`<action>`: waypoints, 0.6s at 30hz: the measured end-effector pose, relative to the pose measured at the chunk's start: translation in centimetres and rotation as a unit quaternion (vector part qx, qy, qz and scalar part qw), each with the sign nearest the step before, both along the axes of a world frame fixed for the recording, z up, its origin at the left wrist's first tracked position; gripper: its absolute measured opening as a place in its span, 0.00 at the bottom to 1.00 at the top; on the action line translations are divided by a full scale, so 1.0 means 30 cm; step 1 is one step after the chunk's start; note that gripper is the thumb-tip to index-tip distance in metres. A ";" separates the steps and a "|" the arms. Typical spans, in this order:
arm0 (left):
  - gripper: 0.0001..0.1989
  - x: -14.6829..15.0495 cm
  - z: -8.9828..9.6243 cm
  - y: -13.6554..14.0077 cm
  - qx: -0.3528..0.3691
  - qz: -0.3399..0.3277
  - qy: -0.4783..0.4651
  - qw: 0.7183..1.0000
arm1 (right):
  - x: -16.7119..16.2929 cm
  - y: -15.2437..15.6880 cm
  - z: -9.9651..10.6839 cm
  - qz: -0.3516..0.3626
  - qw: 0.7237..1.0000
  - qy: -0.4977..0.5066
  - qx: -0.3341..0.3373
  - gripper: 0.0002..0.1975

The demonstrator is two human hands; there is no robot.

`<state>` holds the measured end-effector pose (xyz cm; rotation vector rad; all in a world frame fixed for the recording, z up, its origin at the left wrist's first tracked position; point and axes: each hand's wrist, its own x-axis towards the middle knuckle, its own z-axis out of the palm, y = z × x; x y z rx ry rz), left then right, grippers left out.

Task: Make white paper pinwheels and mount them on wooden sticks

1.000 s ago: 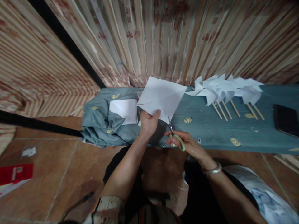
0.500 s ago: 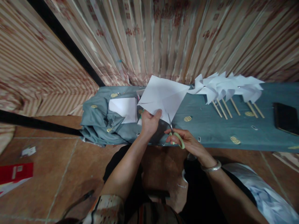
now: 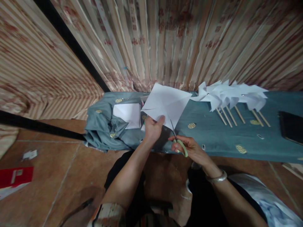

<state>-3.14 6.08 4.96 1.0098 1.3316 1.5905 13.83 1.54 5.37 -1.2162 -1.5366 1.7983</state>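
Observation:
A square sheet of white paper (image 3: 169,99) is pinched along its near side by my left hand (image 3: 153,127), thumb on top. A cut runs inward from the sheet's left corner. My right hand (image 3: 187,145) is closed on the light green handles of a pair of scissors (image 3: 181,148). Their blades reach into the paper's near corner, pointing toward its middle. Left of the sheet lies a stack of white paper (image 3: 129,115), partly covered by a fold of cloth. Several white paper pinwheels (image 3: 215,94) on wooden sticks lie overlapping on the right.
A grey-green cloth (image 3: 213,138) with yellow patterns covers the narrow bench. A dark phone-like object (image 3: 292,126) lies at its right end. Behind hangs a striped curtain (image 3: 161,47); black poles (image 3: 73,47) stand at the left. A red packet (image 3: 16,176) lies on the tiled floor.
The whole view has shifted slightly, so things sit a little lower in the picture. Both hands keep their hold, and the scissor blades remain at the paper's near corner.

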 end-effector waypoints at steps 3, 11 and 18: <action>0.13 -0.002 0.001 -0.001 0.006 -0.004 -0.006 1.000 | -0.006 -0.002 0.002 -0.011 1.000 0.005 -0.017 0.32; 0.13 -0.009 0.015 -0.004 0.001 0.003 0.003 1.000 | -0.018 -0.006 -0.008 -0.036 0.998 0.012 -0.042 0.31; 0.13 -0.010 0.018 -0.004 -0.003 0.004 -0.024 1.000 | -0.020 -0.007 -0.018 -0.040 0.998 0.015 -0.035 0.28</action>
